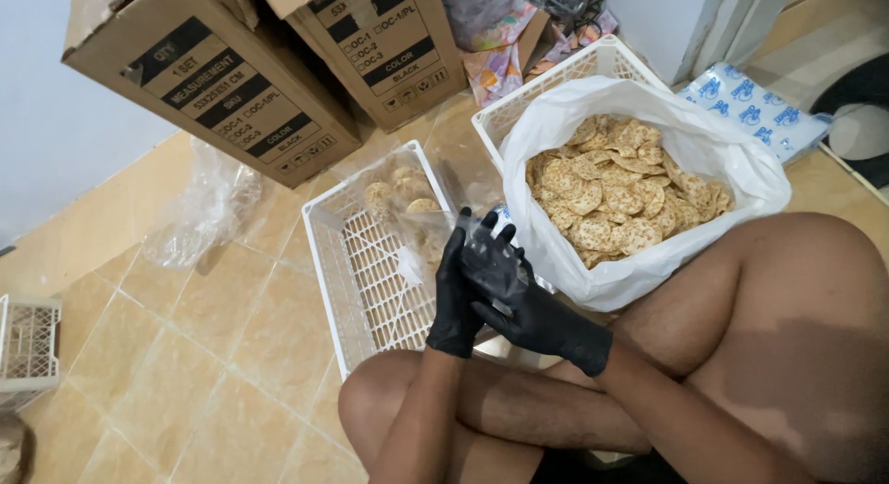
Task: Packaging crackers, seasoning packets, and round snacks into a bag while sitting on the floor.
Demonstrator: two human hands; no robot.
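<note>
Item: small clear plastic bag point(491, 262), held in front of the seated person, above the near right corner of the low white basket point(356, 289).

Left hand point(456, 294): black glove, fingers curled close around the bag's left edge, gripping it.

Right hand point(528, 303): black glove, fingers narrow and pressed against the bag from the right and below, touching the left hand. Whether the bag holds anything cannot be told; the gloves cover most of it.

Low white basket: lattice floor, mostly bare; packed clear bags of round crackers point(398, 192) lie at its far end. The hands stand between the camera and its near right corner.

Tall white basket point(556, 81): just right of the low one, touching or nearly so. Lined with a large white plastic sack point(732, 164), open at the top, filled with loose round crackers point(616, 192).

Person's bare knees point(741, 289): right knee pressed against the sack's near side, left knee near the low basket's near edge.

Two cardboard boxes point(241, 86): far left, tilted, on the tiled floor point(185, 354) behind the low basket.

Crumpled clear plastic point(199, 211): on the floor, left of the low basket, apart from it.

Patterned blue-and-white packet point(755, 109): far right, behind the sack.

Another white crate point(28, 350): left edge, well apart from the hands.

Coloured wrappings point(500, 49): far, between boxes and tall basket.
</note>
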